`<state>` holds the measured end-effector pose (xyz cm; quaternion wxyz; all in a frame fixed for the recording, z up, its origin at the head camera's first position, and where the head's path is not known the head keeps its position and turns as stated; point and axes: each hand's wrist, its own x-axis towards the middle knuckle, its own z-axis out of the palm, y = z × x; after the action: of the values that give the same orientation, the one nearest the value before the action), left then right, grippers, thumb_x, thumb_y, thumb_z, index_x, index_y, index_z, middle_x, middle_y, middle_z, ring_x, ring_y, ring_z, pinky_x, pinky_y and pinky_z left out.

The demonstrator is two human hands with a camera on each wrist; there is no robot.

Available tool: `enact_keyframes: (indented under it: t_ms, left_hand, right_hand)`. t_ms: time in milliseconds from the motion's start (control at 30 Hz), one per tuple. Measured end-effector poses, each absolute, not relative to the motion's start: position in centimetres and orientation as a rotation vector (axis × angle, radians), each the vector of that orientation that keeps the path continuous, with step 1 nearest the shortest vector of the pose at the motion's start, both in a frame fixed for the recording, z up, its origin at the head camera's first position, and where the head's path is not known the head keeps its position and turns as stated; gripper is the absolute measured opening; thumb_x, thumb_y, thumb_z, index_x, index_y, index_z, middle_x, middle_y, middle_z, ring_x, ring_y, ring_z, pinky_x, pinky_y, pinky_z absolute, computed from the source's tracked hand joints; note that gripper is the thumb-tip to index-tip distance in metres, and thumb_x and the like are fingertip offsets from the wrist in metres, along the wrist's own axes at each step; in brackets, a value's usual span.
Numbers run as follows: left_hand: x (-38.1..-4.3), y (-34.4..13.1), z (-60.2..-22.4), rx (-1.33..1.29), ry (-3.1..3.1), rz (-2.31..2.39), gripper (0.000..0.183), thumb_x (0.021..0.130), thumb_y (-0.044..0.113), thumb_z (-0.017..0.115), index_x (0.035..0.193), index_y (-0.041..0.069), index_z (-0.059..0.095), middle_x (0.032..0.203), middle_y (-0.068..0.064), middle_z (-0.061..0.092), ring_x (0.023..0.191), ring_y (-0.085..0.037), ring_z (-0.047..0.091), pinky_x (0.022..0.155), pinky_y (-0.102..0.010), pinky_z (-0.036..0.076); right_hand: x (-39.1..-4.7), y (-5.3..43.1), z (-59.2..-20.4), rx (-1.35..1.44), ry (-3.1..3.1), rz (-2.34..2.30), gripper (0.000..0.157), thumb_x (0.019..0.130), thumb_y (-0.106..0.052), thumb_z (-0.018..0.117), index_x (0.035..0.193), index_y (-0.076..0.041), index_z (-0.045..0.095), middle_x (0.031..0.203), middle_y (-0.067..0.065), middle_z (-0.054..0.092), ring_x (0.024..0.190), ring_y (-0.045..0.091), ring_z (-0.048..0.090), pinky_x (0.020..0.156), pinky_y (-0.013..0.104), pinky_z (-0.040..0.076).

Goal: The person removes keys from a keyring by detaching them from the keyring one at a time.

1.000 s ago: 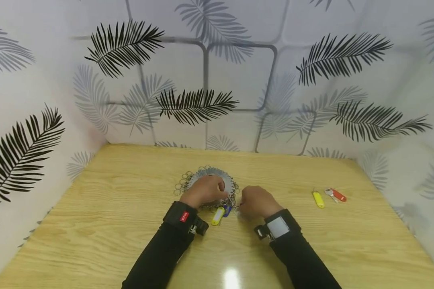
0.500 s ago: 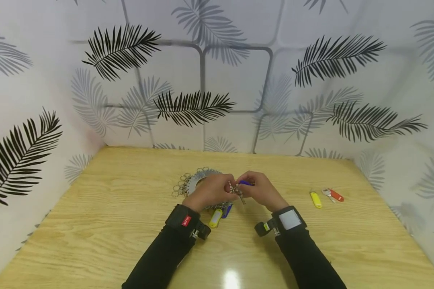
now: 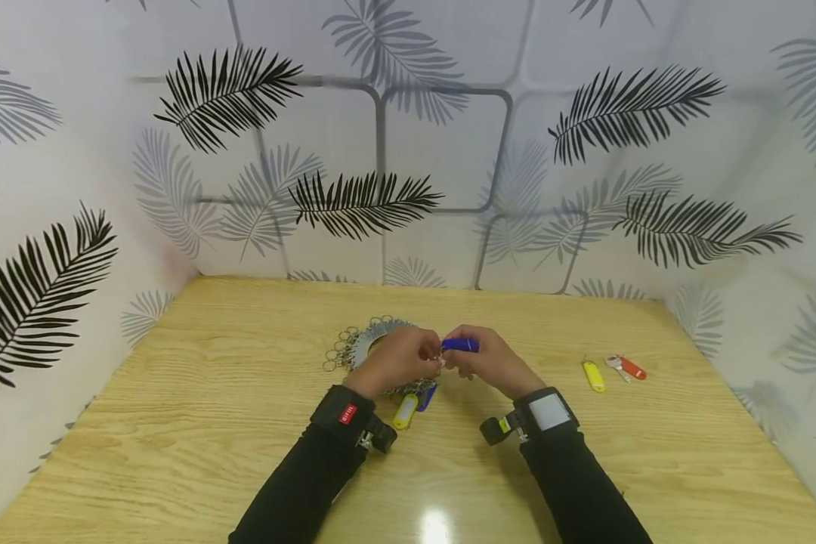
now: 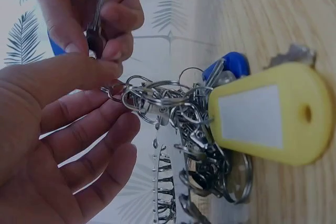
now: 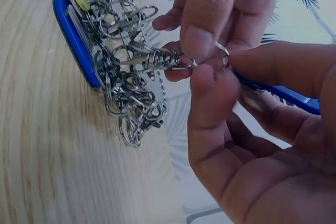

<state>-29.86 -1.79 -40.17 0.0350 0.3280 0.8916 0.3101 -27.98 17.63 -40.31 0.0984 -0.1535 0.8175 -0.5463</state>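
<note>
On the wood table lies a grey metal disc [image 3: 362, 349], its rim hung with several metal rings and clasps. My left hand [image 3: 397, 358] reaches over it and pinches a small metal clasp [image 5: 181, 66] near the rim. Opposite, my right hand [image 3: 493, 361] pinches a split key ring [image 5: 224, 56]; a blue key tag [image 3: 459, 344] and a key [image 4: 98, 19] are on it. The fingertips of both hands meet, partly hiding where clasp and ring come together. Below the left hand, a yellow key tag [image 3: 405, 412] and a second blue tag [image 3: 427, 397] hang at the disc's near edge.
Farther right on the table [image 3: 245, 423] lie another yellow tag [image 3: 593, 375] and a red tag [image 3: 632, 368] with a silver key [image 3: 616, 364]. A leaf-patterned wall covering [image 3: 442, 249] stands behind and at both sides.
My right hand has risen from the table and come left to the left hand, bringing the blue tag and key. The tag has turned more into view; the left hand has barely moved.
</note>
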Motion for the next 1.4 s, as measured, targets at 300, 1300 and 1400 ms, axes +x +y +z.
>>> enact_keyframes:
  t_ms: [300, 1300, 1400]
  left_hand:
    - [-29.66, -1.94, -40.15, 0.988, 2.703, 1.055, 0.01, 0.09, 0.017, 0.068, 0.099, 0.013, 0.065, 0.086, 0.0, 0.067, 0.075, -0.012, 0.062, 0.065, -0.028, 0.052]
    - [-29.53, -1.54, -40.44, 0.986, 2.726, 1.051, 0.017, 0.087, 0.018, 0.068, 0.103, 0.014, 0.066, 0.091, 0.002, 0.065, 0.081, -0.011, 0.06, 0.068, -0.028, 0.051]
    - [-29.59, -1.43, -40.54, 1.006, 2.713, 1.114, 0.02, 0.087, 0.017, 0.068, 0.105, 0.014, 0.062, 0.093, 0.002, 0.065, 0.084, -0.012, 0.061, 0.07, -0.028, 0.052]
  right_hand:
    - [-28.01, 17.54, -40.56, -0.34, 2.392, -1.601, 0.018, 0.098, -0.014, 0.053, 0.106, 0.001, 0.058, 0.092, 0.016, 0.067, 0.078, 0.021, 0.062, 0.063, 0.027, 0.047]
    - [-28.11, 17.83, -40.24, -0.442, 2.652, -1.501, 0.012, 0.09, -0.008, 0.066, 0.099, 0.0, 0.07, 0.086, 0.012, 0.072, 0.072, 0.024, 0.071, 0.067, 0.033, 0.06]
    - [-28.05, 17.68, -40.11, -0.496, 2.639, -1.531, 0.014, 0.092, -0.01, 0.066, 0.1, 0.001, 0.069, 0.085, 0.011, 0.072, 0.072, 0.024, 0.071, 0.067, 0.033, 0.06]
